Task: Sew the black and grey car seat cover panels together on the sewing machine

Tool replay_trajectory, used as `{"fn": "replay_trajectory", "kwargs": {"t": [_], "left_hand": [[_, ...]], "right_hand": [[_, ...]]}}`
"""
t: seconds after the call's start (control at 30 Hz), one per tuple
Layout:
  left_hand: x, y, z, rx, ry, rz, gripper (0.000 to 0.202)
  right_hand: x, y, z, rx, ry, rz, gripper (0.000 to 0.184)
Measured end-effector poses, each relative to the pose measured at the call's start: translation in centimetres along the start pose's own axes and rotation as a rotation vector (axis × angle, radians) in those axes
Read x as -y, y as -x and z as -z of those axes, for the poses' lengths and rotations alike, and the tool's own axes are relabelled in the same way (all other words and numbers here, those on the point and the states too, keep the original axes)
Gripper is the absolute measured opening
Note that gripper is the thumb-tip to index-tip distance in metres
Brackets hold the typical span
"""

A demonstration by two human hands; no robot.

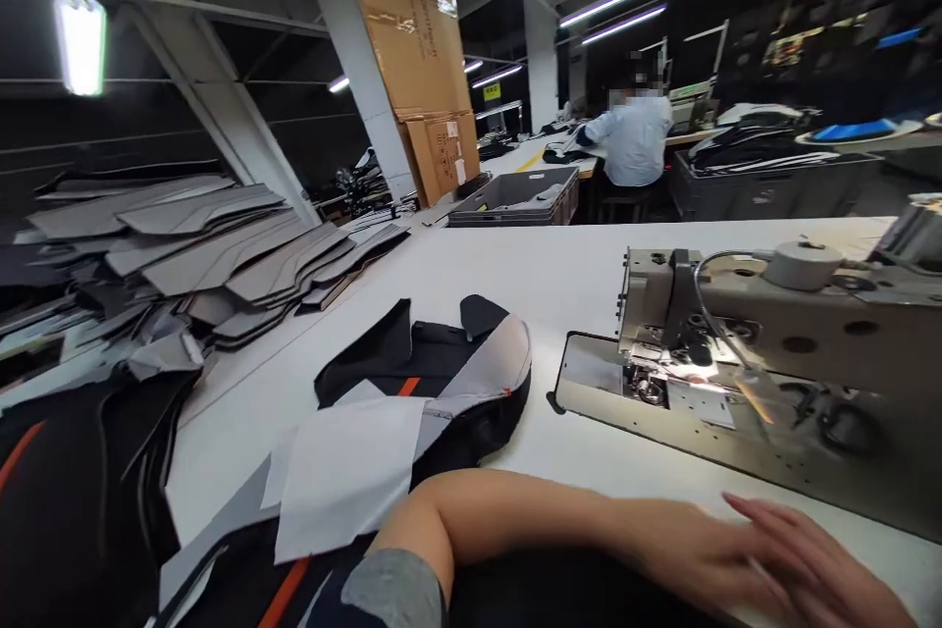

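My left forearm runs from a grey sleeve at the bottom centre across the white table [559, 275] to the right. My left hand [692, 554] lies near the table's front edge; its fingers are smeared and partly covered. My right hand [816, 559] rests over it at the bottom right, fingers stretched flat and pointing left, holding nothing. Both hands are just in front of the sewing machine [743, 353] base. A black, grey and orange sewn cover [456, 373] lies left of the machine, with a white sheet [345, 471] on it.
Stacks of grey cut panels [221, 255] fill the table's left side. Dark fabric with an orange stripe [66, 481] hangs at the lower left. A grey crate [515, 196] and cardboard boxes [419, 49] stand behind. A person in a light blue shirt [633, 142] works at a far table.
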State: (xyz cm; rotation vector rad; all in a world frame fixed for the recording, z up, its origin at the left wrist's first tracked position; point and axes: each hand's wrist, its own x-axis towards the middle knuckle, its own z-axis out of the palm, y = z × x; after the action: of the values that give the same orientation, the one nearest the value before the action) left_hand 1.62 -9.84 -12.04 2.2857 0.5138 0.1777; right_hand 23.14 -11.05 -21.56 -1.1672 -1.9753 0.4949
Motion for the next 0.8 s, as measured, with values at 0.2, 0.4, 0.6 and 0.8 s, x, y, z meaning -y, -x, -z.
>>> {"fn": "replay_trajectory", "kwargs": {"t": [0.2, 0.4, 0.6, 0.8], "left_hand": [[3.6, 3.5, 5.3, -0.547, 0.622, 0.123, 0.073], [4.5, 4.2, 6.7, -0.488, 0.628, 0.089, 0.091], [4.6, 3.6, 6.8, -0.463, 0.604, 0.106, 0.100], [4.5, 3.3, 6.7, -0.549, 0.816, 0.111, 0.092]], "right_hand": [[9.0, -8.2, -2.5, 0.033, -0.335, -0.237, 0.052], [10.5, -13.3, -3.4, 0.073, -0.287, -0.050, 0.025], [9.9, -13.1, -3.4, 0.080, -0.328, -0.068, 0.019], [10.0, -12.7, -2.6, 0.070, -0.344, -0.064, 0.009]]}}
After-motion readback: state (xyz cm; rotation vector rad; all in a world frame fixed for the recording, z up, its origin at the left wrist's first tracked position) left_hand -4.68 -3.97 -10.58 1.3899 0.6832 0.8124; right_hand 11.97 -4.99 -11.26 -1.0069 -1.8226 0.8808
